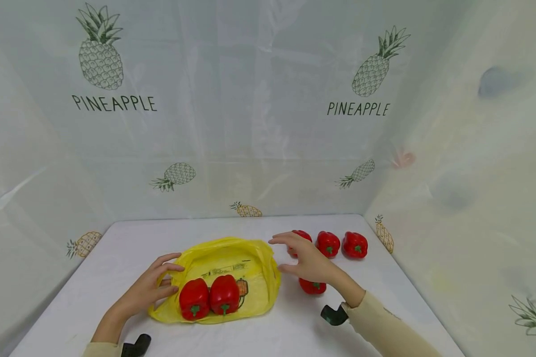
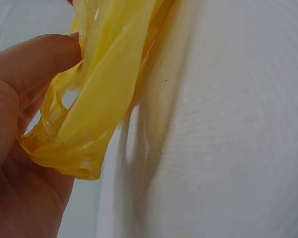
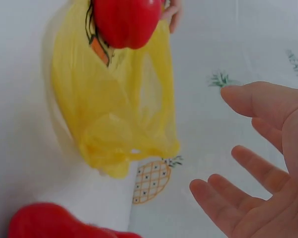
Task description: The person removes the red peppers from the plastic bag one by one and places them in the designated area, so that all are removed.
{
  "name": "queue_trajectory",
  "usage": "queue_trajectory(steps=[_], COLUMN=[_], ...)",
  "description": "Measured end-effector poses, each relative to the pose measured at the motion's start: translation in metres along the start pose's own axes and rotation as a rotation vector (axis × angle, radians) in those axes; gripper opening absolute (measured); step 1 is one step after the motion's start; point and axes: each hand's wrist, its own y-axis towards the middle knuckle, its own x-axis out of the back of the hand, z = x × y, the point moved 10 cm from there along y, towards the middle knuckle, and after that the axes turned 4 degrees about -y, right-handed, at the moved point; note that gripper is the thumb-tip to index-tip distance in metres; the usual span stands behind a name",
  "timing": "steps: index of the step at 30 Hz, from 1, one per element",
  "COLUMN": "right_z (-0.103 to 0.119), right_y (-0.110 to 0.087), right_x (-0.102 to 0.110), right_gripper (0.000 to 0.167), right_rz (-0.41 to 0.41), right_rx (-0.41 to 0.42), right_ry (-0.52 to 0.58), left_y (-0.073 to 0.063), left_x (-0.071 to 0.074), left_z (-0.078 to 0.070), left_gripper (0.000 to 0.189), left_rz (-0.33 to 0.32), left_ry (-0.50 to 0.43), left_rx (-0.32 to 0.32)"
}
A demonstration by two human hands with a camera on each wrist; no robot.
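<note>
A yellow plastic bag (image 1: 254, 302) lies spread out on the white table, with its rim raised at the back and right. Two red bell peppers, one on the left (image 1: 194, 297) and one on the right (image 1: 225, 294), sit side by side within its outline, green stems toward me. My left hand (image 1: 145, 287) is at the bag's left edge. In the left wrist view its thumb (image 2: 54, 57) rests against the yellow plastic, and a handle loop passes between thumb and fingers. My right hand (image 1: 310, 258) hovers right of the bag, fingers spread and holding nothing.
Several more red peppers are on the right: one (image 1: 312, 286) below my right hand, another (image 1: 302, 235) partly hidden behind it, and two (image 1: 328, 244) (image 1: 355, 245) at the back. A pineapple-print sheet (image 1: 232, 124) hangs behind the table and along its sides.
</note>
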Motion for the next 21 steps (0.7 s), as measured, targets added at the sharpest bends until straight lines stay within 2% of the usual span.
queue_trajectory(steps=[11, 17, 21], right_z=[0.018, 0.022, 0.027], right_y=[0.014, 0.017, 0.019], right_x=[-0.028, -0.044, -0.056], right_gripper=[0.063, 0.065, 0.065], right_rz=[0.051, 0.101, 0.127], right_rx=[0.044, -0.004, 0.012], right_ry=[0.098, 0.165, 0.171], left_y=[0.001, 0.002, 0.001], left_x=[0.002, 0.001, 0.0], left_z=[-0.002, -0.003, -0.002], left_gripper=[0.037, 0.038, 0.038], left_rz=[-0.001, -0.003, -0.002], left_ry=[0.012, 0.015, 0.004], left_rx=[0.016, 0.009, 0.006])
